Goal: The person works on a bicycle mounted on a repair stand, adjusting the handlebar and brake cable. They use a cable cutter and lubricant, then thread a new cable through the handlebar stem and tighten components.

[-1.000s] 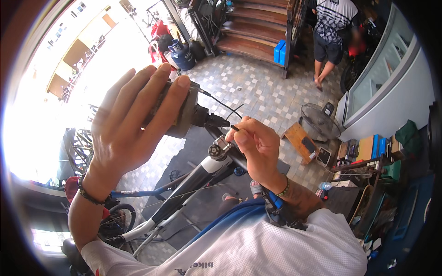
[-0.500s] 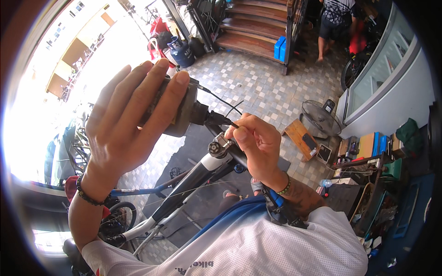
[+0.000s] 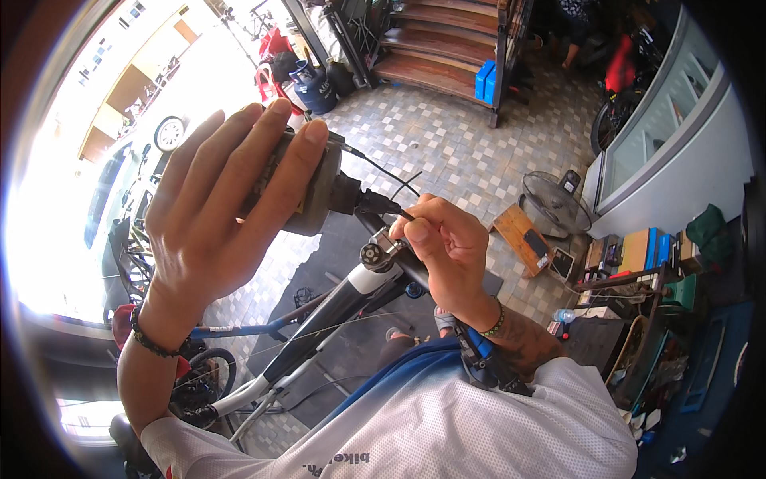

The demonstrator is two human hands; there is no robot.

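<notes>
My left hand (image 3: 211, 211) lies over a dark, box-shaped device (image 3: 323, 191), its long fingers stretched across the top. The palm side and thumb are partly hidden. From the device's right side juts a black plug-like end (image 3: 375, 203). The thumb and forefinger of my right hand (image 3: 447, 247) pinch a thin black cable (image 3: 407, 215) just beyond that end. A second black cable (image 3: 375, 165) curves above it. Below both hands is a white-and-black bicycle frame (image 3: 327, 311) with a stem and round headset cap (image 3: 373, 255).
A floor fan (image 3: 556, 203) and a small wooden stool (image 3: 520, 239) stand on the tiles to the right. Shelves (image 3: 638, 275) hold boxes and tools. Wooden stairs (image 3: 439, 40) rise at the back, near blue gas cylinder (image 3: 313, 88). Another person (image 3: 576, 32) is at the back right.
My hands keep nearly the same hold, with only a slight shift. A car has come into view outside on the left. The person at the back right has moved farther into the shade.
</notes>
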